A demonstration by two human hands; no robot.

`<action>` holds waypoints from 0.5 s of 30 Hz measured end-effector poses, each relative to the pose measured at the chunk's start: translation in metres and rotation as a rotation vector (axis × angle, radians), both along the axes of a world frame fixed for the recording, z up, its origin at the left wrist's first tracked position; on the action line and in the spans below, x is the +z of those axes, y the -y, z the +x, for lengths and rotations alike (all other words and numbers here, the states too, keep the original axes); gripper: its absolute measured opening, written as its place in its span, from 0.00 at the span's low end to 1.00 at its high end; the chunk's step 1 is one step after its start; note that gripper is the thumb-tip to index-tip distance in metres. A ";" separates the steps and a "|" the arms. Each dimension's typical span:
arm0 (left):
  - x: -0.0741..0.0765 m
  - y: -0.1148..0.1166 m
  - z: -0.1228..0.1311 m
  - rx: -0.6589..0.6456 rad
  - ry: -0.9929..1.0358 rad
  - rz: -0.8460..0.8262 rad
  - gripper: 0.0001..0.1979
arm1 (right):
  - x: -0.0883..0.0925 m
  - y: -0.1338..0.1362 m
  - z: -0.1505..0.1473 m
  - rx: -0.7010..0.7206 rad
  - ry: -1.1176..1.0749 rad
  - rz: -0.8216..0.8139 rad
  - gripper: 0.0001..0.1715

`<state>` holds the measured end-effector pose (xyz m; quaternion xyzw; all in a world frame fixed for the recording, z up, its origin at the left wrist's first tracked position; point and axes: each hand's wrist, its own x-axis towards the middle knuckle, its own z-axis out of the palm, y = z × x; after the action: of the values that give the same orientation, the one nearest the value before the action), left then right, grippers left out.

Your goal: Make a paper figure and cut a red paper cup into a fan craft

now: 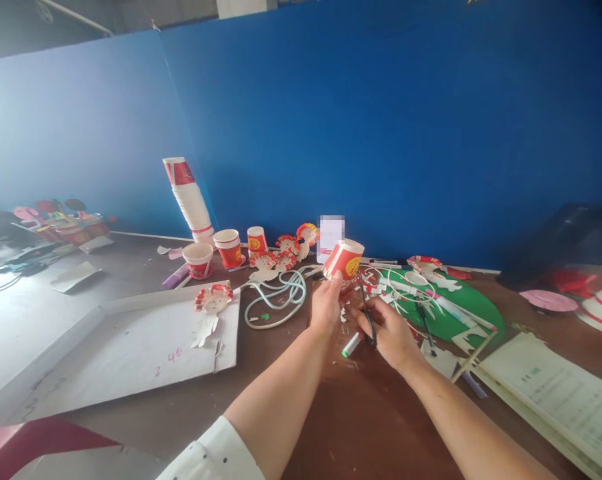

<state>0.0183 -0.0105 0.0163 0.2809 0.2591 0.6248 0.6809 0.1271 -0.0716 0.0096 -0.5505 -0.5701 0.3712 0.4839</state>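
Note:
In my left hand [329, 303] is a red and white paper cup [345, 259] with a yellow emblem, held tilted above the table. My right hand [388, 330] grips a pair of dark-handled scissors [369, 320], whose blades point up along the cup's right side. Whether the blades touch the cup I cannot tell. Below the hands lies a marker with a green end [351, 345], among small paper scraps. Just right of the cup, more red and white cuttings lie beside a green sheet [473, 307].
A leaning stack of paper cups [188, 200] and several single cups [227, 248] stand at the back left. A white tray [131, 333] carries a cut-out cup piece. A coiled pale cable [275, 303] lies in the middle. An open book [555, 393] is at right, before a blue partition [381, 120].

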 end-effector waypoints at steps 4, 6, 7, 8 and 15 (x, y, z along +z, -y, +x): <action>-0.005 -0.004 -0.002 0.077 -0.212 0.047 0.18 | 0.002 0.001 0.002 -0.026 0.068 0.015 0.17; -0.005 -0.004 -0.003 0.113 -0.261 0.072 0.15 | 0.002 0.001 0.002 -0.049 0.085 0.021 0.18; -0.004 -0.005 -0.004 0.122 -0.256 0.087 0.13 | 0.002 0.001 0.003 -0.058 0.088 0.020 0.18; -0.003 -0.005 -0.005 0.126 -0.241 0.103 0.12 | 0.003 0.001 0.003 -0.063 0.087 0.018 0.19; -0.003 -0.008 -0.006 0.101 -0.226 0.134 0.13 | 0.000 0.000 0.004 -0.043 0.106 0.010 0.17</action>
<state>0.0123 -0.0029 0.0133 0.3810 0.3054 0.6385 0.5948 0.1307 -0.0717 0.0100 -0.5790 -0.5848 0.3285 0.4635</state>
